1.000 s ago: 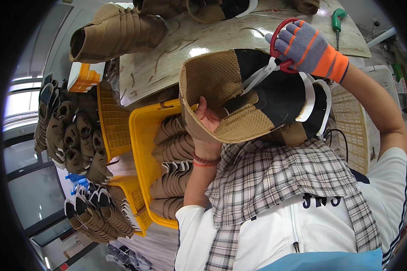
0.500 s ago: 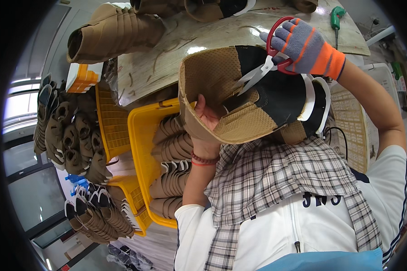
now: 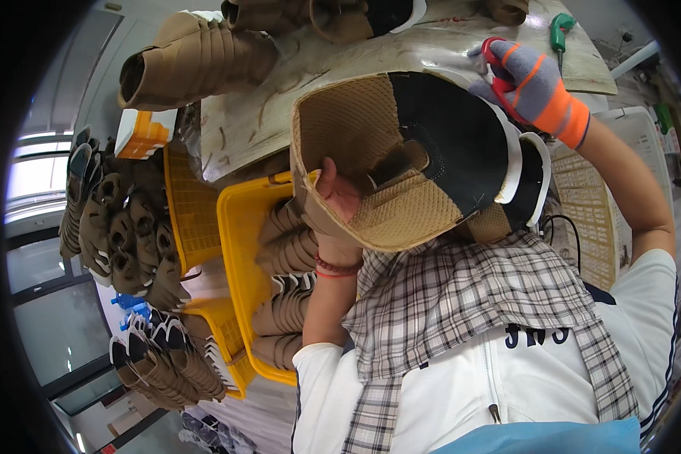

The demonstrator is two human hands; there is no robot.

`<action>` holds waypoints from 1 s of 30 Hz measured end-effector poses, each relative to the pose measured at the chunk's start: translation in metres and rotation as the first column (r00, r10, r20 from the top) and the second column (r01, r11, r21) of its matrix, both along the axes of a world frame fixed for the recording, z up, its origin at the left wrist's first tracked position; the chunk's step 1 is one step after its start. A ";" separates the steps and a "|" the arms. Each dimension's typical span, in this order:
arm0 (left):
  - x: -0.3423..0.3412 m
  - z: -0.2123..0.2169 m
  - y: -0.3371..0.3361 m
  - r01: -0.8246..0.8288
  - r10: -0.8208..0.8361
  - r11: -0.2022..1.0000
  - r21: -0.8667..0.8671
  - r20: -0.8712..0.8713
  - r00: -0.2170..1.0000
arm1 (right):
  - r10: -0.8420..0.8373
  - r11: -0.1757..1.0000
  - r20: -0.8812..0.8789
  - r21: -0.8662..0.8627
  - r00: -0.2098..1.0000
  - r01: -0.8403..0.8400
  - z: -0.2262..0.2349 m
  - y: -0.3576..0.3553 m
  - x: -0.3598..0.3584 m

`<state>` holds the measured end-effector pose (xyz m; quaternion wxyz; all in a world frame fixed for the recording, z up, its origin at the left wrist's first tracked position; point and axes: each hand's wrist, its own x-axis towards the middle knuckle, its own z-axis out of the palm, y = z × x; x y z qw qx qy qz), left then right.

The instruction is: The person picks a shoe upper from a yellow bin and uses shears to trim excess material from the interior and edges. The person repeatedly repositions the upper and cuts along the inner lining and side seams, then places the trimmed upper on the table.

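**Workshop counter, with a shoe upper held at its edge**

In the head view, we see a worn counter [image 3: 238, 136] carrying stacked brown uppers [image 3: 212, 64] and a green tool [image 3: 558, 32]. Just in front of it, we hold the shoe upper [image 3: 446, 136], brown mesh and black inside. Our bare left hand [image 3: 344, 197] grasps it near the rim, thumb showing inside; the other fingers are hidden. Our gloved right hand [image 3: 533, 87] is wrapped around the red-handled scissors [image 3: 505, 94], beside the white edging; the blades are blurred. Below left, a yellow crate [image 3: 242, 318] holds more uppers.
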<state>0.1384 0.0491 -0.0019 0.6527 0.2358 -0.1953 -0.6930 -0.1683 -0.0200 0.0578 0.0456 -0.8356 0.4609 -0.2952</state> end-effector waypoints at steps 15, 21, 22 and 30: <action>-0.104 0.088 -0.110 0.155 0.240 0.579 -0.800 0.350 0.906 | -0.066 0.976 0.681 0.194 0.729 -0.094 0.054 0.069 0.037; -0.090 0.049 -0.068 0.167 0.164 0.893 -0.417 0.648 0.744 | -0.279 0.960 0.418 0.133 0.865 0.245 0.046 0.122 0.012; -0.061 0.027 -0.063 0.061 0.178 0.949 -0.308 0.688 0.704 | -0.298 0.953 0.493 0.203 0.817 0.225 0.042 0.134 0.007; -0.003 -0.102 0.024 0.363 -0.455 0.857 0.365 0.205 0.867 | -0.365 0.756 0.446 0.655 0.817 -0.020 -0.038 0.136 0.010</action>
